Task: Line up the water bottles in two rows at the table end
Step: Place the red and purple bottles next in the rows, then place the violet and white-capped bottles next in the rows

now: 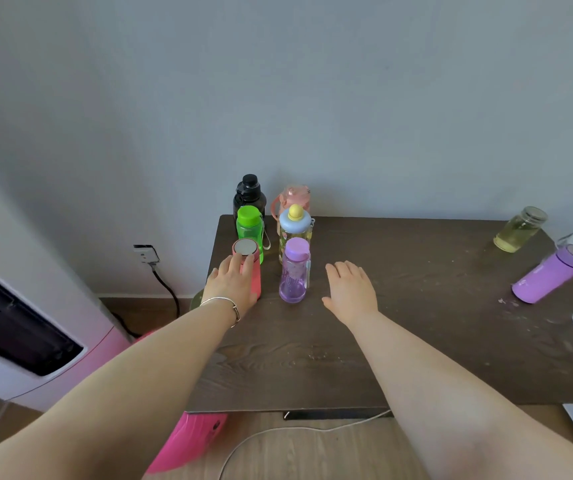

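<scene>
Pink and silver-capped, the nearest bottle of the left row stands at the dark tabletop's left end, with the left hand wrapped around its side. Behind it stand a green bottle and a black bottle. The right hand hovers flat, fingers released, just beside the lilac bottle fronting the right row. More bottles stand at the frame's right edge.
</scene>
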A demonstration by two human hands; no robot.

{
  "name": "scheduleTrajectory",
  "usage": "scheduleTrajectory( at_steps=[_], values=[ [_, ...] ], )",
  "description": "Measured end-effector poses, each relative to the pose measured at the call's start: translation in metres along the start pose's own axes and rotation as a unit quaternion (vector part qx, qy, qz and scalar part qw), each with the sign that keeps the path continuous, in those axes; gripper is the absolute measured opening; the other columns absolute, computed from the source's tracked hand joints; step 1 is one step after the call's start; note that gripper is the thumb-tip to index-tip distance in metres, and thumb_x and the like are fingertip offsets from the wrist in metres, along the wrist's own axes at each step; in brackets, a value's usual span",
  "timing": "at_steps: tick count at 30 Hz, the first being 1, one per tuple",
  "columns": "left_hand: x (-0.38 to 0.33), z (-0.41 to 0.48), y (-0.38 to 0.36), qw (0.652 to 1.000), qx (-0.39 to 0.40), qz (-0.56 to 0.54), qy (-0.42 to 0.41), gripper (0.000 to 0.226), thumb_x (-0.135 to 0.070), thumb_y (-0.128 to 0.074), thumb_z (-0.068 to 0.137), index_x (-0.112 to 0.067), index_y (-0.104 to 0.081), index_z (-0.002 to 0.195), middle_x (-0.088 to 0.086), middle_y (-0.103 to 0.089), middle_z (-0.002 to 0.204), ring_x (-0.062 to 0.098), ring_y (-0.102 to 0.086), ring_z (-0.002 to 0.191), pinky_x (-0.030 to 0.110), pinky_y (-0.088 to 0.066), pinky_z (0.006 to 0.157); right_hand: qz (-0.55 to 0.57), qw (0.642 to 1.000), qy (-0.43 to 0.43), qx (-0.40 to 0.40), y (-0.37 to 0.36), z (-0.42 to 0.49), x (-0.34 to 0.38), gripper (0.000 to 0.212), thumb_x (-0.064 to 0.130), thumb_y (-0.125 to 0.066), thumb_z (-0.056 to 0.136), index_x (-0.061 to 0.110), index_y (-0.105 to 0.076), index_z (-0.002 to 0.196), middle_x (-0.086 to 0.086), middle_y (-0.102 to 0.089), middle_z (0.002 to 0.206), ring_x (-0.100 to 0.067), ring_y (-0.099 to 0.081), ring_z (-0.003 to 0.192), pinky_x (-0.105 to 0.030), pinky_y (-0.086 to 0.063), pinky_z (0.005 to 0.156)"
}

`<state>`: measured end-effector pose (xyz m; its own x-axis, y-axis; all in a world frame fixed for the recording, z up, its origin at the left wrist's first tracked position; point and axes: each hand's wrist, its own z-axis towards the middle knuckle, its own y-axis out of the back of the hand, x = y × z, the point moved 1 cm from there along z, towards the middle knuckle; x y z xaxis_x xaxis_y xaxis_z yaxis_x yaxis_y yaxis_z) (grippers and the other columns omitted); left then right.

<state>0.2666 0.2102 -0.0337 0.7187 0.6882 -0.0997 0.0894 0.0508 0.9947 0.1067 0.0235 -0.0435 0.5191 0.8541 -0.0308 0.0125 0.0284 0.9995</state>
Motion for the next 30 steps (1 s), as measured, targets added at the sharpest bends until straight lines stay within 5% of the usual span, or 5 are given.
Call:
scheduleTrajectory(
  at_steps=[10,30],
  values=[
    [-0.105,-0.016,-0.007,0.996,0.037,0.077,-0.038,0.086,-0.045,-0.062,0.085,-0.017,-0.013,0.151,0.010,-0.024,0.154,0.030,-0.023,0.143,0.048,-0.028,0.115,0.024,0.999,-0.015,-0.019,0.003,-0.059,-0.097,0.071,0.042,-0.064,0.091,0.014,-0.031,0.149,-0.007,-0.040,0.151,-0.028,-0.028,0.145,-0.044,-0.021,0.121],
    [-0.501,-0.006,-0.042,0.962,0.034,0.136,-0.232,0.081,-0.046,-0.050,0.094,-0.016,-0.004,0.153,0.010,-0.008,0.162,0.028,-0.006,0.149,0.046,-0.015,0.120,0.037,0.975,-0.211,-0.051,0.009,-0.226,-0.442,0.075,0.042,-0.066,0.089,0.012,-0.033,0.149,-0.007,-0.045,0.146,-0.027,-0.037,0.139,-0.041,-0.029,0.117]
  ],
)
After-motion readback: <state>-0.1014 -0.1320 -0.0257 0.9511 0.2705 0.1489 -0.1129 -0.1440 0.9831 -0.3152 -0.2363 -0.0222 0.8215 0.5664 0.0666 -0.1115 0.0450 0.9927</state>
